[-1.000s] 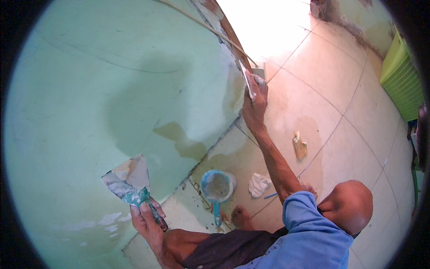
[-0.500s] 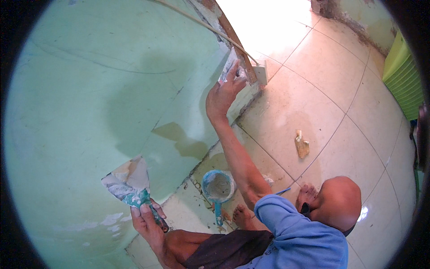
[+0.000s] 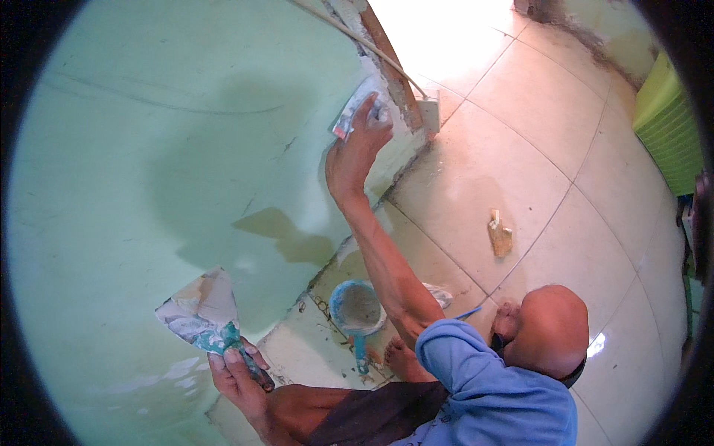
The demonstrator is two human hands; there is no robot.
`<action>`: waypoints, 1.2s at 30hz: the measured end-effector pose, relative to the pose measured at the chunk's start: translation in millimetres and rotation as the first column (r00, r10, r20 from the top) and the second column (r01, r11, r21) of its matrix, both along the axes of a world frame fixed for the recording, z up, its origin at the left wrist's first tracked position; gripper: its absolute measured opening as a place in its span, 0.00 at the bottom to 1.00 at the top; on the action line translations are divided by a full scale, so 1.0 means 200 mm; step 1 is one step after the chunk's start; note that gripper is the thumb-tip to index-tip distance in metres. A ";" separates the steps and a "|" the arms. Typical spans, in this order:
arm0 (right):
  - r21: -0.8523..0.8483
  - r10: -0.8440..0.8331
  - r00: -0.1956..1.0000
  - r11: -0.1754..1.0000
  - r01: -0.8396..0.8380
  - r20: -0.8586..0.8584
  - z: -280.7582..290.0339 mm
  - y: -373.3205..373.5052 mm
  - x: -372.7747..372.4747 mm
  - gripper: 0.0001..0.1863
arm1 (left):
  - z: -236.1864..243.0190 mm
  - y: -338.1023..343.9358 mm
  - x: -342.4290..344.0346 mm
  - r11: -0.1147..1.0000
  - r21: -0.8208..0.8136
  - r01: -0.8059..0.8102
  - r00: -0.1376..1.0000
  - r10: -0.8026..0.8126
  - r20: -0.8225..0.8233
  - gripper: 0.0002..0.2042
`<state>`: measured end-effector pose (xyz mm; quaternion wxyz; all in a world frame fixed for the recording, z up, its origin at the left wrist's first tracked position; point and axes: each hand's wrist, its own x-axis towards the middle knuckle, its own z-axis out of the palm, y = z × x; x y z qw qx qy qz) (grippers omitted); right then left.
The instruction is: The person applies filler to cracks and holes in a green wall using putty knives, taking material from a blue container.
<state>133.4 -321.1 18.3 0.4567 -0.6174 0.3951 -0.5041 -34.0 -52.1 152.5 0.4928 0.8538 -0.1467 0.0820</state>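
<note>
The co-worker's raised hand (image 3: pixel 357 152) has moved left along the wall (image 3: pixel 149 149) from the corner edge, pressing a small scraper (image 3: pixel 349 115) flat; filling appears to be proceeding. The left hand (image 3: pixel 242 372) is closed on a putty knife (image 3: pixel 201 312), blade against the wall's lower edge. The right hand is out of view.

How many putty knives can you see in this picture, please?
2. The wide putty knife is in the left hand, low against the green wall. The smaller putty knife is under the right hand at the wall's corner. The yellowish object on the floor is unclear.
</note>
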 end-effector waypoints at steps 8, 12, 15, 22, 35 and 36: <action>-0.267 0.220 0.975 0.941 -0.207 0.018 -0.25 0.11 -0.18 0.44 | 0.03 -0.03 0.01 0.999 -0.026 0.024 0.998 -0.026 -0.065 0.09; -0.520 0.204 0.975 0.825 -0.220 -0.089 -0.42 -0.05 -0.30 0.39 | 0.05 -0.06 -0.02 1.000 -0.021 -0.021 0.997 0.020 -0.070 0.09; -0.706 0.127 0.978 0.677 -0.206 -0.164 -0.31 -0.27 -0.32 0.34 | 0.01 -0.02 0.01 1.000 0.009 0.000 1.000 0.000 -0.015 0.09; -0.878 -0.026 0.974 0.437 -0.193 -0.227 -0.18 -0.55 -0.22 0.31 | 0.07 -0.10 -0.05 0.992 0.001 -0.126 0.985 0.125 -0.120 0.10; -0.809 0.075 0.959 0.522 -0.272 -0.274 -0.53 -0.55 -0.25 0.32 | 0.05 -0.07 -0.02 0.997 0.062 -0.054 0.999 0.054 -0.008 0.11; -0.803 0.081 0.956 0.525 -0.282 -0.282 -0.55 -0.54 -0.25 0.32 | 0.04 -0.06 -0.01 0.998 0.049 -0.040 0.999 0.041 -0.020 0.10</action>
